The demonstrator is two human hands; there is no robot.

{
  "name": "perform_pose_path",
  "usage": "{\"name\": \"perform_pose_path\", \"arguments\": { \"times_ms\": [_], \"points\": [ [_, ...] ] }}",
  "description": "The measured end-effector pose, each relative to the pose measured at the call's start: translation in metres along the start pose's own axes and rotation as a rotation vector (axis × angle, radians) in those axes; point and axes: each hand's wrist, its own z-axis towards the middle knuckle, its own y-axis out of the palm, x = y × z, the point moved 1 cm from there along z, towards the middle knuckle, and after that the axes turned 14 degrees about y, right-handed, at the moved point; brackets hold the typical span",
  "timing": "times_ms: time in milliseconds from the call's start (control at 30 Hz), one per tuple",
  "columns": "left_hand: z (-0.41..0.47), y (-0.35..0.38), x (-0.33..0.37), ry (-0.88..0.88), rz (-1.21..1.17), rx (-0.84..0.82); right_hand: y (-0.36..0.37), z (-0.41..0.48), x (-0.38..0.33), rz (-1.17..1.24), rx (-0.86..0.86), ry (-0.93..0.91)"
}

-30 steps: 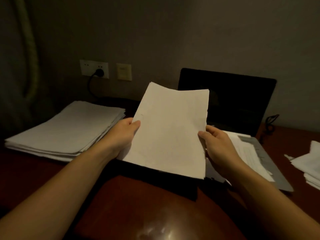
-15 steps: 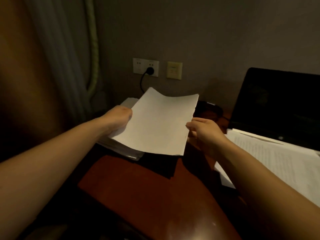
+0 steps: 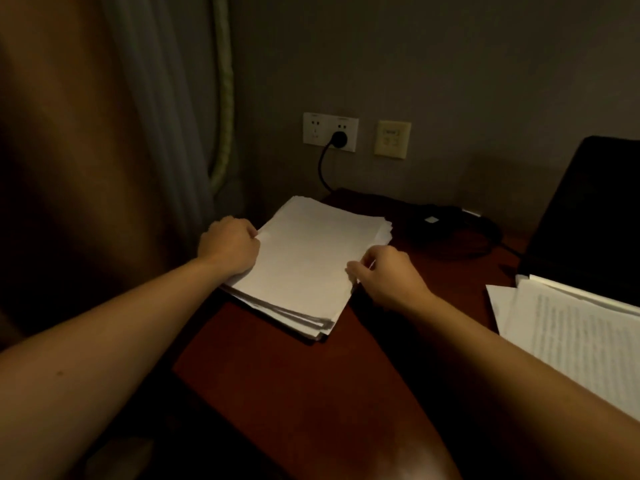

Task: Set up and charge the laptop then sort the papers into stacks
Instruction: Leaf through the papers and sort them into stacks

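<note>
Your left hand (image 3: 228, 247) had its fingers curled over the left edge of the top sheet (image 3: 304, 258) in the middle of the frame. Your right hand (image 3: 384, 278) pinched that sheet's right edge between thumb and fingertips. The sheet lay flat on the stack of papers (image 3: 308, 325), which sat close along the left edge of the desk (image 3: 311, 393) (its lower corner was fanned, not squared). The stack's far corner came near the curtain (image 3: 156, 133) at the upper left.

Behind the stack, a black plug (image 3: 338, 137) sat in the wall socket (image 3: 330, 132). A charger brick (image 3: 433, 220) lay on the desk just right of the stack's far end. The open laptop (image 3: 588, 216) stood at the right edge of the frame, with printed pages (image 3: 581, 341) spread below its screen. Bare desk ran between the stack and those pages and on into the lower centre.
</note>
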Motion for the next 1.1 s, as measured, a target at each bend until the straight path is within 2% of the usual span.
{"name": "perform_pose_path", "arguments": {
  "times_ms": [100,233,367,500,600,700,800,933,1100],
  "points": [
    [0.000,0.003,-0.006,-0.012,-0.025,-0.037,0.012,0.002,-0.009,-0.246,0.085,-0.072],
    [0.000,0.004,0.000,0.016,0.041,-0.026,0.008,-0.003,-0.009,-0.376,0.160,-0.119],
    [-0.009,0.006,0.040,0.183,0.033,0.026,-0.017,-0.019,0.009,-0.506,0.236,-0.172],
    [-0.033,0.010,0.113,0.408,-0.037,0.063,-0.058,-0.043,0.049,-0.560,0.297,-0.154],
    [-0.057,0.017,0.176,0.514,-0.194,-0.074,-0.085,-0.062,0.090,-0.543,0.371,-0.138],
    [-0.077,0.038,0.233,0.514,-0.300,-0.255,-0.109,-0.086,0.130,-0.554,0.411,-0.095],
    [-0.090,0.061,0.277,0.465,-0.279,-0.359,-0.132,-0.112,0.166,-0.552,0.448,0.005],
    [-0.094,0.078,0.315,0.457,-0.246,-0.350,-0.152,-0.134,0.211,-0.520,0.413,0.148],
    [-0.095,0.091,0.332,0.442,-0.518,-0.305,-0.157,-0.144,0.247,-0.415,0.336,0.139]
  ]
}}
